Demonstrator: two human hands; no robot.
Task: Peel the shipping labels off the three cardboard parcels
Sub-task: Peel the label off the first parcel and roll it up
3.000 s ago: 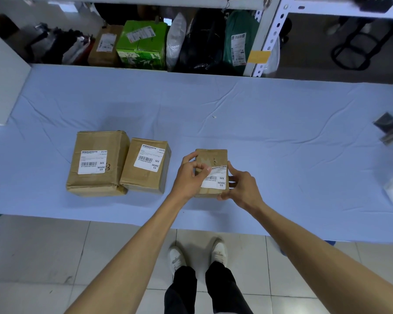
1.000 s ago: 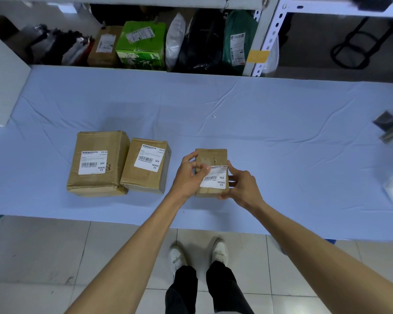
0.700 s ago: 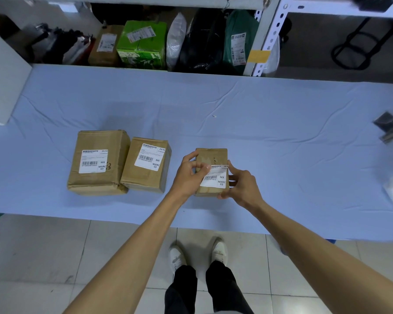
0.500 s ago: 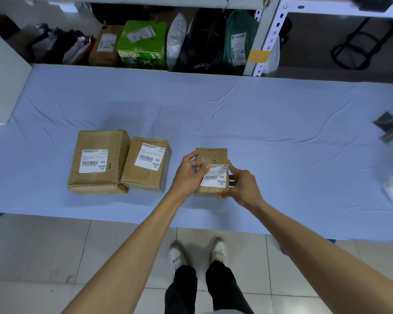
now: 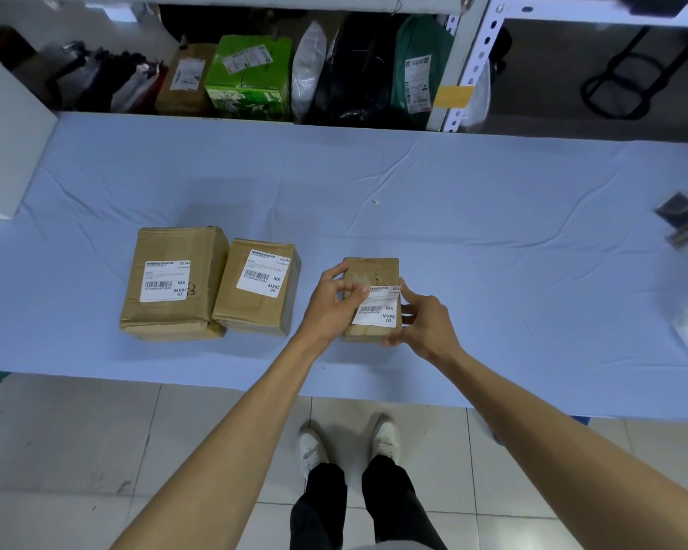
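Parcels inspected: three, all on the desk (image 5: 453, 216). The small parcel (image 5: 370, 271) sits between the two hands. The left hand (image 5: 330, 299) has its fingers (image 5: 360, 290) pinched narrow on the upper-left corner of the label (image 5: 376, 311). That corner looks lifted off the cardboard, while the part of the label toward the wrist from the pinch lies flat. The right hand (image 5: 426, 323) grips the parcel's right side, with its fingers (image 5: 410, 307) curled against the side wall and its thumb at the near bottom corner. I judge this grip pins the box against the pull, since so light a box would otherwise rise with the label.

Beyond the back of the left hand, well apart from its fingers, the middle parcel (image 5: 259, 303) and the large parcel (image 5: 171, 311) stand touching, or very nearly so. The second label (image 5: 263, 277) and third label (image 5: 165, 281) face up, fully stuck as far as I can tell. I judge they lie this way so each can be reached in turn.

Finding: first label of three begun, none off. Risk: a quick pull may tear the paper, so I advise a slow, low peel toward the wrist.
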